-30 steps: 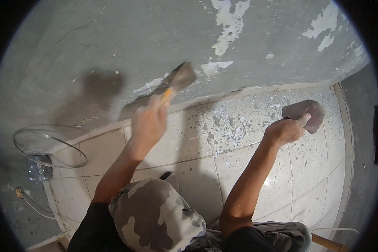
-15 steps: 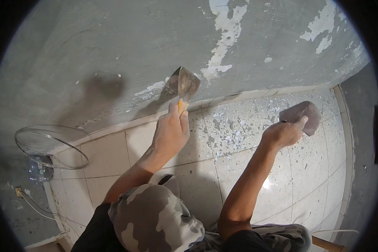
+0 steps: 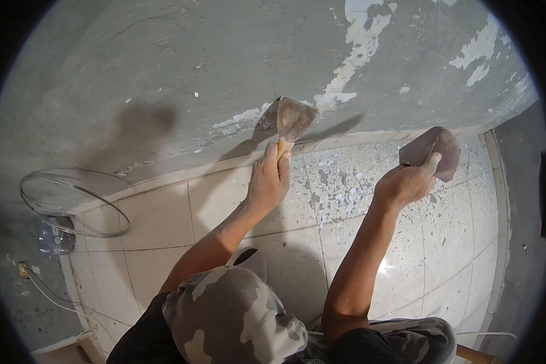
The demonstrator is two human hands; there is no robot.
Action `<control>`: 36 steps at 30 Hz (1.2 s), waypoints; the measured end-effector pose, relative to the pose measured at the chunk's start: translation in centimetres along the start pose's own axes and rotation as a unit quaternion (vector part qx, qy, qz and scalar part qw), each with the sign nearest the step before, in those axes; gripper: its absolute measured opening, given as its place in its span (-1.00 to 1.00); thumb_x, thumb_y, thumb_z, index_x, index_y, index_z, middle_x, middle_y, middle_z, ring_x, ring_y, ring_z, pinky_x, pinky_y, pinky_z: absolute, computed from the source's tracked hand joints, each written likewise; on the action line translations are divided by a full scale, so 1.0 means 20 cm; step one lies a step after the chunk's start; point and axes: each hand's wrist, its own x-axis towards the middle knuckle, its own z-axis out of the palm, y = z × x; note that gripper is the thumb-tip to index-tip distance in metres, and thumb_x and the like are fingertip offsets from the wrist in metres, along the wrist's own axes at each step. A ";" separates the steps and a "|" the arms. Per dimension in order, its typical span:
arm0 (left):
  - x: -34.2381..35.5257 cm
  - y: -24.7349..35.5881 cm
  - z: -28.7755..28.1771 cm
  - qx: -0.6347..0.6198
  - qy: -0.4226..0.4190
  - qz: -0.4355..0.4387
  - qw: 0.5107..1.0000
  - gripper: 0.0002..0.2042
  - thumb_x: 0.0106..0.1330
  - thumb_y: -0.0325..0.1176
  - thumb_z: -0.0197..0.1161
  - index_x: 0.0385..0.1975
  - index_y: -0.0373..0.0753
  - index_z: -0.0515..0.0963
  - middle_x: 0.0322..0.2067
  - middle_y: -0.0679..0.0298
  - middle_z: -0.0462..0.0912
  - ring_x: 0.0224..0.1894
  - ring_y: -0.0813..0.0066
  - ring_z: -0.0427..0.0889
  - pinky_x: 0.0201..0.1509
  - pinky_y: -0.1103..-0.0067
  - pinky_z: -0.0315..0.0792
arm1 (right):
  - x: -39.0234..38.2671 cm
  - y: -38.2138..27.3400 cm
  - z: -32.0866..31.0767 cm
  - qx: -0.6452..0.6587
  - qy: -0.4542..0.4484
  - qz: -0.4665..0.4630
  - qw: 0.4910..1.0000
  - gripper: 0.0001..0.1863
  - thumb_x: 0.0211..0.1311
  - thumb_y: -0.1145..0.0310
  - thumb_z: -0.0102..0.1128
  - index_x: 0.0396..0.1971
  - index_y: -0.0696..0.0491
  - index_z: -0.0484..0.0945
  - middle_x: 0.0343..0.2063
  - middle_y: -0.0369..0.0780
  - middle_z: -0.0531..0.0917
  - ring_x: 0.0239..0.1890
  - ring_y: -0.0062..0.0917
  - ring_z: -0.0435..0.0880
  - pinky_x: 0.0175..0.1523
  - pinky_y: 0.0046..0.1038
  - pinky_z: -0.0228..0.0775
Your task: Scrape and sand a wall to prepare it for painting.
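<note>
The left hand [image 3: 268, 182] is closed around the yellowish handle of a broad-bladed metal scraper [image 3: 292, 120], its rusty blade laid flat against the grey plastered wall [image 3: 182, 67] just above the floor line, an angle that suits getting under loose paint. The right hand [image 3: 404, 183] grips a second flat-bladed scraper [image 3: 433, 151] held clear of the wall, over the floor. White patches of flaking paint [image 3: 355, 57] lie just above the left blade. Paint chips litter the beige tiled floor [image 3: 351, 188] beneath. A round wire fan guard [image 3: 73, 200] and a clear plastic bottle [image 3: 54, 238] sit well apart at left, not in the way.
</note>
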 end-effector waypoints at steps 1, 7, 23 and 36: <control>-0.01 0.00 0.01 -0.045 -0.017 -0.033 0.998 -0.82 0.48 -0.35 0.04 -0.13 -0.35 0.31 -0.46 -0.21 0.54 -0.35 -0.32 0.56 -0.31 0.04 0.38 | 0.00 0.00 0.01 0.001 -0.002 -0.004 1.000 -0.45 0.47 0.19 -0.02 0.19 0.39 0.31 0.15 0.01 0.46 0.15 -0.27 0.47 0.25 -0.25 0.33; 0.01 -0.10 0.16 -0.153 0.007 -0.029 0.988 -0.83 0.52 -0.32 -0.01 -0.20 -0.33 0.30 -0.54 0.03 0.50 -0.49 0.06 0.52 -0.41 0.26 0.37 | -0.04 -0.04 0.03 0.005 0.030 0.041 0.999 -0.41 0.47 0.18 -0.01 0.21 0.41 0.24 0.14 0.03 0.43 0.13 -0.27 0.48 0.22 -0.24 0.35; 0.32 0.19 0.22 -0.257 0.062 0.050 0.963 -0.81 0.54 -0.30 -0.04 -0.24 -0.31 0.29 -0.56 0.10 0.49 -0.52 0.18 0.58 -0.43 0.35 0.38 | -0.04 0.04 -0.07 -0.013 0.019 0.042 0.999 -0.40 0.49 0.18 -0.04 0.28 0.36 0.23 0.21 0.04 0.40 0.24 -0.20 0.41 0.32 -0.18 0.28; 0.18 0.16 -0.02 -0.210 0.053 -0.018 0.976 -0.84 0.53 -0.33 -0.01 -0.22 -0.29 0.39 -0.62 0.26 0.48 -0.59 0.47 0.50 -0.48 0.47 0.38 | 0.13 0.15 -0.11 -0.069 0.027 0.023 0.997 -0.38 0.48 0.07 0.00 0.22 0.36 0.32 0.14 0.00 0.50 0.16 -0.29 0.47 0.25 -0.29 0.29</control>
